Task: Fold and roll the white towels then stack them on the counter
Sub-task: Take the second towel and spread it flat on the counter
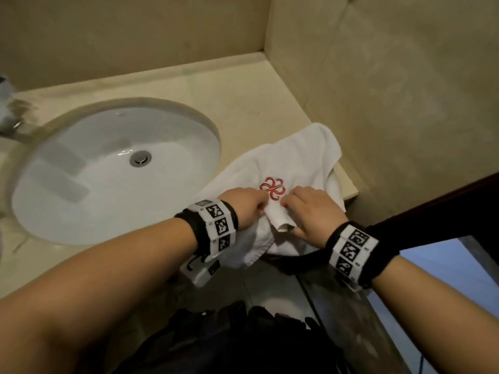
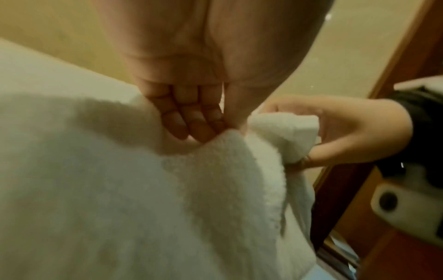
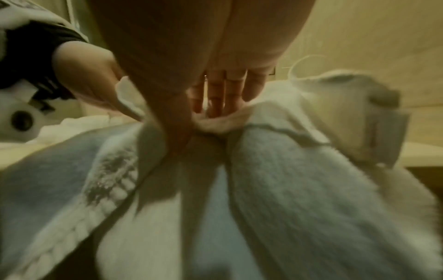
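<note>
A white towel [image 1: 297,160] with a red embroidered emblem [image 1: 272,188] lies crumpled on the beige counter [image 1: 243,98], right of the sink; its near edge hangs over the counter's front. My left hand [image 1: 244,205] pinches a fold of the towel [image 2: 167,189] at its near middle. My right hand [image 1: 307,211] grips a bunched, partly rolled end [image 2: 285,130] just beside it. In the right wrist view my right hand's fingers [image 3: 223,92] press into the gathered cloth [image 3: 299,180]. The two hands almost touch.
An oval white sink [image 1: 113,168] with a metal drain [image 1: 140,157] takes the counter's left part. A faucet [image 1: 10,114] shows at the far left. Tiled walls [image 1: 391,90] close the back and right. A dark door frame [image 1: 432,211] stands at the right.
</note>
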Tool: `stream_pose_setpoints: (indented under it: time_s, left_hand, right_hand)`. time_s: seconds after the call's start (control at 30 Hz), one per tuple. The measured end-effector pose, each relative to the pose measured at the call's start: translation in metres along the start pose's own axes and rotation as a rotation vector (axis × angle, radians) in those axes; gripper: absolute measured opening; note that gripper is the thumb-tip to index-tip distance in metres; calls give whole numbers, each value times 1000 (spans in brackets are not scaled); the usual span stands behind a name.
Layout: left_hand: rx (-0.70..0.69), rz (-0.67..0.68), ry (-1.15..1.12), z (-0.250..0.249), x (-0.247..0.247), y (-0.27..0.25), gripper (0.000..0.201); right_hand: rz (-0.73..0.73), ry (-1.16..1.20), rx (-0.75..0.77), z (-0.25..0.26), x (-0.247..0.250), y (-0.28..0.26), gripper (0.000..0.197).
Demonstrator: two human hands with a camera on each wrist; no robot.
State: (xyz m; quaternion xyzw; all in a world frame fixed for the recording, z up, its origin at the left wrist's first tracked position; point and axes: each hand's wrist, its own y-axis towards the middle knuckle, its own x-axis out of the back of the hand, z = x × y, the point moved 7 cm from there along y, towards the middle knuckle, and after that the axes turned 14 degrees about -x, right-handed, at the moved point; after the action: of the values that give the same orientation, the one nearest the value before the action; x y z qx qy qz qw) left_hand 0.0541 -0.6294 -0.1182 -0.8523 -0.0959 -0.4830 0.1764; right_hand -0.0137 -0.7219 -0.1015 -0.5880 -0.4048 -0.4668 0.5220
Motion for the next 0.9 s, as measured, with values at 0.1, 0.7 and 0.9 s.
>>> stream_pose_setpoints:
  time_s: [0.1,0.7,0.9]
  left_hand:
    - [48,-49,-85,9,21,-8,15]
    - [151,-895,-504,24,190,-22,25]
    - [169,-716,-273,42,224,-48,34]
  right_hand:
    - [-79,307,-96,-9,22,13,29]
    - [-409,268,-94,-11,221,53,23]
    - [-141,86,-402,-77,171,68,23]
